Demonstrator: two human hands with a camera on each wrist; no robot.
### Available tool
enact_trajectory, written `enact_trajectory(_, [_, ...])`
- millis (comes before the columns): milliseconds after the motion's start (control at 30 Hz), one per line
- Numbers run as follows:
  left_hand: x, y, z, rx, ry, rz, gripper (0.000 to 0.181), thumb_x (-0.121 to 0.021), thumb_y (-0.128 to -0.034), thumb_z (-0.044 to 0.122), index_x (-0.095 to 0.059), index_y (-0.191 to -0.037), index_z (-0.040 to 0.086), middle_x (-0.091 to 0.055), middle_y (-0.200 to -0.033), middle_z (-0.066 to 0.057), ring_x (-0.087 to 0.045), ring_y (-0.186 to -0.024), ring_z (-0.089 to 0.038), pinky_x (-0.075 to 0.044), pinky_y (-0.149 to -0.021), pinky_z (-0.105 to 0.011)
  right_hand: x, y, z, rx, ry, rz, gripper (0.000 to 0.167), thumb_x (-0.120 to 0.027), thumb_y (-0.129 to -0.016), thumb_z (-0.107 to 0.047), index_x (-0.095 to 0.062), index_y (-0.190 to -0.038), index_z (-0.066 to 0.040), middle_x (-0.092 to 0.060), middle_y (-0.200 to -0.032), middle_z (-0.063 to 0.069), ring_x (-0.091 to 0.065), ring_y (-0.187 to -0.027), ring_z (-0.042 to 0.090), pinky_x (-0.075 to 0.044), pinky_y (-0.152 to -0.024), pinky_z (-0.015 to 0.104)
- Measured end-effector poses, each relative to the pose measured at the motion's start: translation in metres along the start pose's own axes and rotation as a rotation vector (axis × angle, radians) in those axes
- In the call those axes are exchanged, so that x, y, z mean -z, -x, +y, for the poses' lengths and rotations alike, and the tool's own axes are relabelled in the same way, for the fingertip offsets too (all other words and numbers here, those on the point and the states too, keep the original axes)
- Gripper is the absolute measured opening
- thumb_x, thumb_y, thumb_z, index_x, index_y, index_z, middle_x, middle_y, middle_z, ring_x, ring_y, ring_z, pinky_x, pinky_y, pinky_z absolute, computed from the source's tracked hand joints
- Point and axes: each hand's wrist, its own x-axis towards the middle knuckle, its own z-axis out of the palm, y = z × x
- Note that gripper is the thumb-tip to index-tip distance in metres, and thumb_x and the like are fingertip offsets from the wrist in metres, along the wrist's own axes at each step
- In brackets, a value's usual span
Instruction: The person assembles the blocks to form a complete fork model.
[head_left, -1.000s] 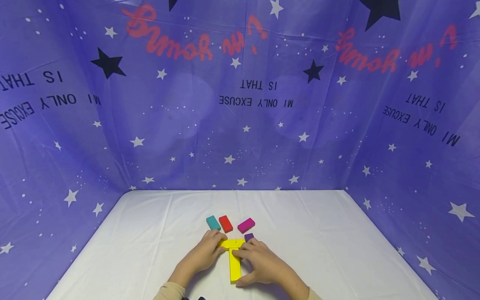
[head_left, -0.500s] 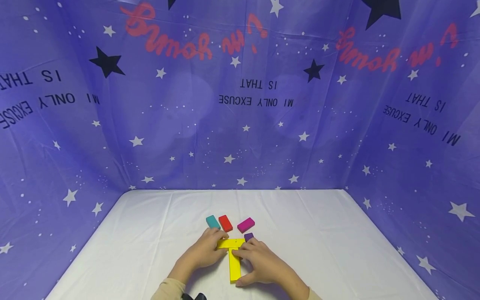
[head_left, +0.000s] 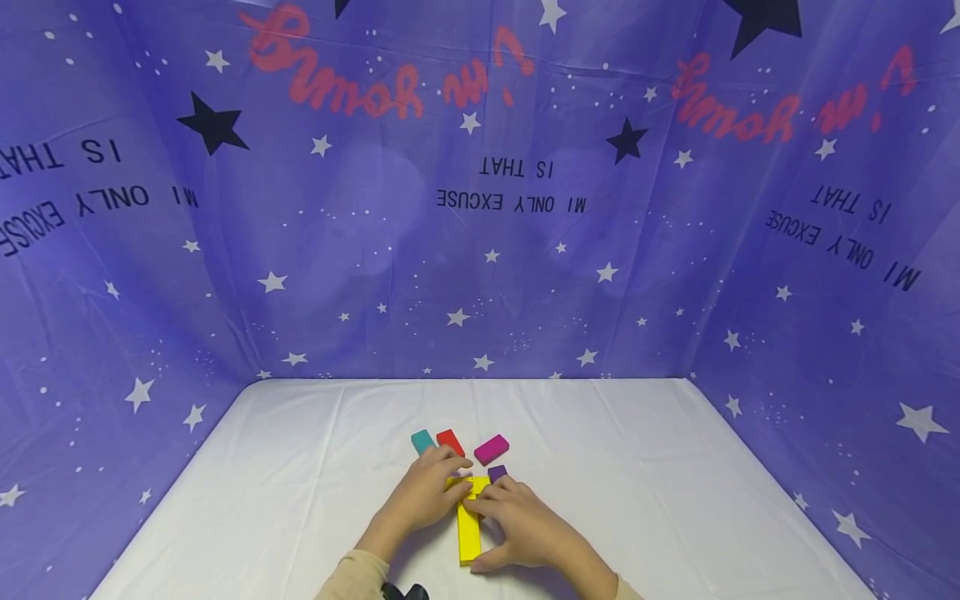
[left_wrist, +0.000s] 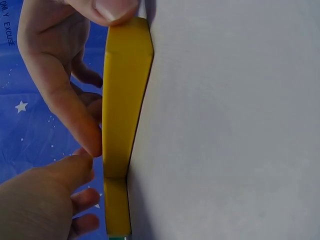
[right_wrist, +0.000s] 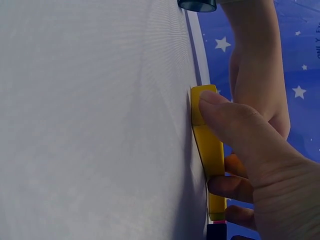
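Observation:
Two long yellow blocks form a T in the head view: an upright block (head_left: pixel 469 540) and a crossbar (head_left: pixel 482 483) at its far end. My right hand (head_left: pixel 525 523) grips the upright block, thumb at its near end and fingers by its far end. In the right wrist view the thumb of my right hand (right_wrist: pixel 260 155) lies on the yellow end. My left hand (head_left: pixel 426 493) hovers over or touches the crossbar's left part and hides it; contact is unclear. The left wrist view shows my left hand (left_wrist: pixel 42 197) with loosely bent fingers beside the yellow blocks.
Beyond the T lie a teal block (head_left: pixel 422 441), a red block (head_left: pixel 450 442) and a magenta block (head_left: pixel 492 450). A purple block (head_left: pixel 497 473) sits by my right fingers. Starry purple cloth surrounds the white table (head_left: pixel 645 467).
My left hand has moved right and slightly away from me, off the crossbar's left end, and now covers parts of the teal and red blocks. My right hand and the T look unmoved.

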Motion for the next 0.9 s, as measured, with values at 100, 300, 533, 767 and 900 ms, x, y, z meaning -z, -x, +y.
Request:
enact_trajectory(100, [-0.0023,-0.0014,-0.0003,0.002,-0.014,0.002,0.030,-0.068,-0.0929,0.031,-0.071,-0.117,0.013,-0.063,-0.106,0.001,-0.050,-0.096,-0.013,-0.050,-0.086,-0.036,-0.0003,-0.0007,0.0000,-0.011,-0.001,-0.007,0.076,-0.072,-0.073,-0.071,-0.060,-0.136,-0.030,-0.062,-0.121,-0.018,-0.043,-0.105,0.004,-0.044,-0.093,0.029])
enact_trajectory(300, [-0.0051,-0.0033,-0.0013,0.011,0.009,-0.021,0.026,-0.069,-0.0921,0.030,-0.073,-0.111,0.012,-0.063,-0.104,0.001,-0.050,-0.094,-0.013,-0.050,-0.085,-0.036,-0.0004,-0.0002,0.0002,0.014,0.011,0.007,0.074,-0.072,-0.075,-0.069,-0.061,-0.136,-0.028,-0.063,-0.120,-0.017,-0.044,-0.106,0.006,-0.044,-0.093,0.030])
enact_trajectory(533, [-0.0054,-0.0022,-0.0036,0.036,0.039,-0.049,0.023,-0.068,-0.0930,0.029,-0.074,-0.109,0.013,-0.064,-0.102,0.002,-0.050,-0.092,-0.012,-0.049,-0.084,-0.035,0.0003,0.0000,-0.0005,0.018,0.008,0.009,0.074,-0.072,-0.075,-0.070,-0.061,-0.135,-0.028,-0.063,-0.120,-0.017,-0.046,-0.109,0.007,-0.045,-0.097,0.033])
enact_trajectory(767, [-0.0042,-0.0004,-0.0050,0.042,0.093,-0.054,0.021,-0.067,-0.0941,0.027,-0.075,-0.108,0.013,-0.063,-0.096,0.005,-0.050,-0.090,-0.011,-0.048,-0.080,-0.033,0.0011,0.0003,0.0000,0.031,0.016,0.020,0.073,-0.071,-0.076,-0.069,-0.062,-0.134,-0.027,-0.063,-0.119,-0.016,-0.046,-0.108,0.007,-0.046,-0.095,0.032])
enact_trajectory(900, [-0.0038,-0.0016,-0.0057,0.042,0.113,-0.059,0.018,-0.066,-0.0951,0.023,-0.075,-0.106,0.012,-0.061,-0.092,0.007,-0.048,-0.087,-0.009,-0.047,-0.077,-0.030,0.0014,0.0007,-0.0001,0.023,0.016,0.019,0.074,-0.071,-0.075,-0.069,-0.061,-0.134,-0.027,-0.063,-0.119,-0.016,-0.046,-0.108,0.007,-0.046,-0.095,0.032])
